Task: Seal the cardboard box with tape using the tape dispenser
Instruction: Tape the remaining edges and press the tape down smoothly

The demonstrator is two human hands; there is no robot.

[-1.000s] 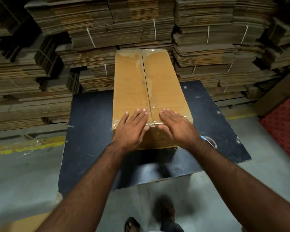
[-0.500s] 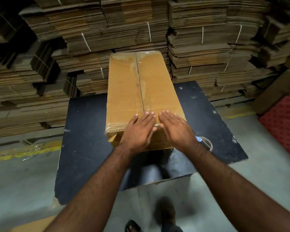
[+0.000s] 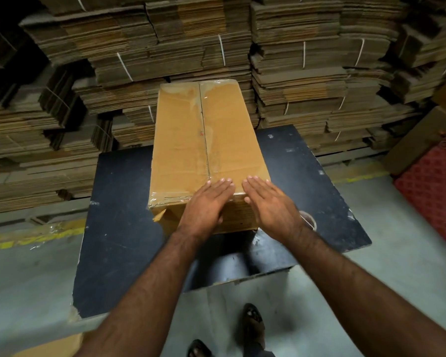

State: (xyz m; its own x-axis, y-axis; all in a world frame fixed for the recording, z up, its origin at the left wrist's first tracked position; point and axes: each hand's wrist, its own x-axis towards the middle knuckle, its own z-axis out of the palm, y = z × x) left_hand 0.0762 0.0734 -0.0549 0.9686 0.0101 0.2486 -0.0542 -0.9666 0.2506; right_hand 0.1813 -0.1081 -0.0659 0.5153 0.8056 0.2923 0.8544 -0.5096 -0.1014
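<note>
The cardboard box [image 3: 206, 148] stands lengthwise on a black table [image 3: 119, 228], its long axis running from 6 o'clock toward 12 o'clock. Clear tape [image 3: 204, 130] covers the centre seam between the two top flaps, and more glossy tape wraps the near and far top edges. At the near left corner of the box, about 7 o'clock, a bit of cardboard is torn and sticks out.

Both hands lie flat on the near end of the box top, fingers straight and close together, pointing to 12 o'clock. The left hand [image 3: 206, 204] rests beside the seam; the right hand [image 3: 271, 204] sits at 3 o'clock from it, near the box's right edge, the two just apart.

A tape roll [image 3: 310, 219] peeks out on the table behind the right wrist. Bundled stacks of flat cardboard [image 3: 165, 47] fill the background from 9 to 3 o'clock.
</note>
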